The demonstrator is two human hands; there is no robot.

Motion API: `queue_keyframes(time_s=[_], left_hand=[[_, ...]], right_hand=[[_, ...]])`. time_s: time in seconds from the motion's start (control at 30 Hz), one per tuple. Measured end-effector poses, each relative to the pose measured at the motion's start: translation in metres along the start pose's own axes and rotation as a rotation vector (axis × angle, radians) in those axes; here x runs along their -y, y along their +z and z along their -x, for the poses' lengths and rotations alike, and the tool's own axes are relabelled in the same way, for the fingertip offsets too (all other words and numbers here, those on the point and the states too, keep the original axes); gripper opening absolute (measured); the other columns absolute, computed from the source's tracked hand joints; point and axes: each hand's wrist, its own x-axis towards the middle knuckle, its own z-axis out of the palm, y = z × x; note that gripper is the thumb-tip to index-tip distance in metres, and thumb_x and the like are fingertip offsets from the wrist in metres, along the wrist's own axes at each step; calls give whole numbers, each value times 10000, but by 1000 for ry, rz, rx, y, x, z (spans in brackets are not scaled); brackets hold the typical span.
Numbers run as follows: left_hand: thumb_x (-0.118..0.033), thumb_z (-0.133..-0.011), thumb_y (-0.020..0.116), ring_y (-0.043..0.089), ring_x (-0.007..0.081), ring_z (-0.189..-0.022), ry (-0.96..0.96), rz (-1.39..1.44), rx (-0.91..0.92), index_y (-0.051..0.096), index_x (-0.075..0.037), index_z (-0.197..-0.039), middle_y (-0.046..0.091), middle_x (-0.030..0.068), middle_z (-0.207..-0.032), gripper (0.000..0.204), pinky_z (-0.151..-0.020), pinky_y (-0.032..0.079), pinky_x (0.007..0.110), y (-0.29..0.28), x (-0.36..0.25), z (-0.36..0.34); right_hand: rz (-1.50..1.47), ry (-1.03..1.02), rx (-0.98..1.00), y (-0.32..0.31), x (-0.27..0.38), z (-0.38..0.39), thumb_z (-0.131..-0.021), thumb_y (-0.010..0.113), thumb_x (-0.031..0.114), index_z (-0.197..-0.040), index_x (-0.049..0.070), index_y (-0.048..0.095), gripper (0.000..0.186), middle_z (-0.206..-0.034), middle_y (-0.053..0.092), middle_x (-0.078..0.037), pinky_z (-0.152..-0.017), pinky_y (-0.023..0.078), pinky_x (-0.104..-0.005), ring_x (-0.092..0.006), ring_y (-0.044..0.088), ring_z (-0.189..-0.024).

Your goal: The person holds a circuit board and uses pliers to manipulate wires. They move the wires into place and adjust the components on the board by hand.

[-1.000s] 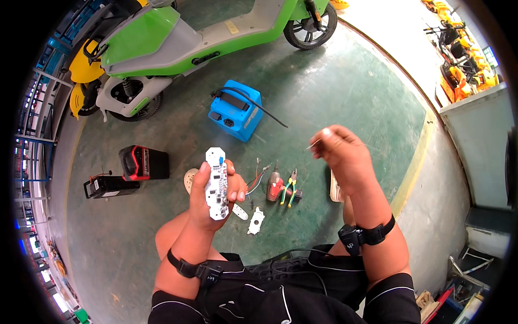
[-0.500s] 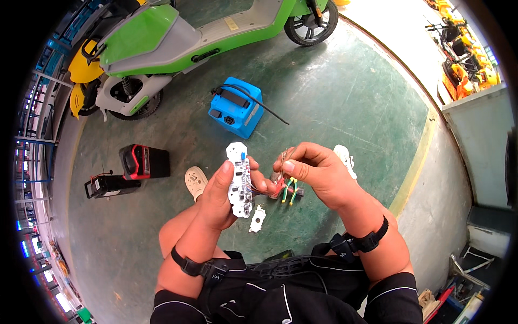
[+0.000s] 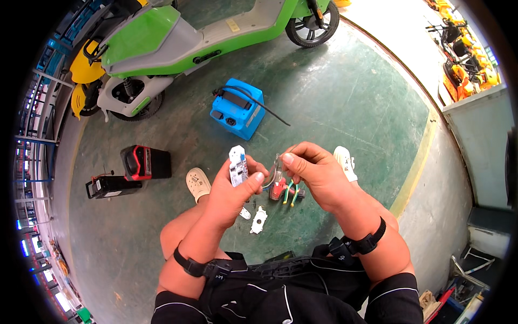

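My left hand [image 3: 231, 191] grips a long white circuit board [image 3: 238, 166] with dark components and a small blue part on it. The thumb lies across the board, covering its middle. My right hand [image 3: 310, 168], just to the right, pinches thin wires [image 3: 277, 166] that run between the two hands. What the wires join to is hidden by the fingers. On the floor below the hands lie a red and black power tool [image 3: 278, 190], pliers with green and yellow handles [image 3: 290, 194] and a white plastic bracket [image 3: 258, 220].
A blue battery box [image 3: 239, 109] with a black cable stands ahead. A red and black case [image 3: 147, 162] and a black battery [image 3: 112, 186] are at the left. Beyond them is a green and grey electric scooter [image 3: 189, 46]. A grey cabinet [image 3: 480, 140] stands at the right.
My left hand has turned the board and brought its thumb across it, hiding the lower part. My right hand keeps its pinch on the wires, shifting only slightly.
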Motion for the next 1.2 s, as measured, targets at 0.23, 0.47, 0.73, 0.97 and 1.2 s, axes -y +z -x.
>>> queue_keyframes(time_s=[0.23, 0.47, 0.73, 0.97, 1.2], left_hand=[[-76, -902, 736, 642, 148, -964, -34, -10, 42, 513, -49, -1146, 653, 76, -1060, 332, -836, 532, 312, 11, -3, 4], [-92, -859, 787, 611, 112, -938, -40, -38, 33, 555, -63, -1145, 640, 29, -1033, 369, -827, 509, 276, 12, -1, 4], [-80, -887, 754, 633, 124, -914, -42, -100, -12, 550, -56, -1119, 680, 64, -1005, 310, -787, 521, 297, 4, 0, 2], [-47, -891, 727, 637, 109, -909, 23, -206, -6, 547, -43, -1104, 682, 69, -1010, 279, -778, 521, 280, 9, 0, 4], [-15, -877, 719, 652, 128, -869, 75, -263, -42, 547, -27, -1101, 669, 64, -972, 282, -764, 533, 276, 12, 8, 3]], right_hand=[[100, -104, 21, 9, -11, 0, -952, 703, 207, -1026, 9, 675, 213, -936, 703, -59, -539, 448, -218, -69, 604, -744], [135, -217, 37, 12, -14, 1, -964, 682, 165, -1012, -6, 673, 178, -922, 713, -65, -644, 487, -240, -94, 628, -816], [112, -130, 8, 11, -11, 2, -961, 685, 152, -1033, -13, 652, 183, -938, 689, -56, -729, 511, -259, -103, 642, -852], [87, -200, 53, 13, -12, 4, -968, 677, 172, -1028, -4, 655, 187, -933, 688, -47, -789, 532, -277, -104, 647, -860], [288, -159, 76, 13, -14, 5, -964, 676, 168, -1010, 16, 671, 159, -921, 690, -48, -741, 521, -278, -96, 637, -824]])
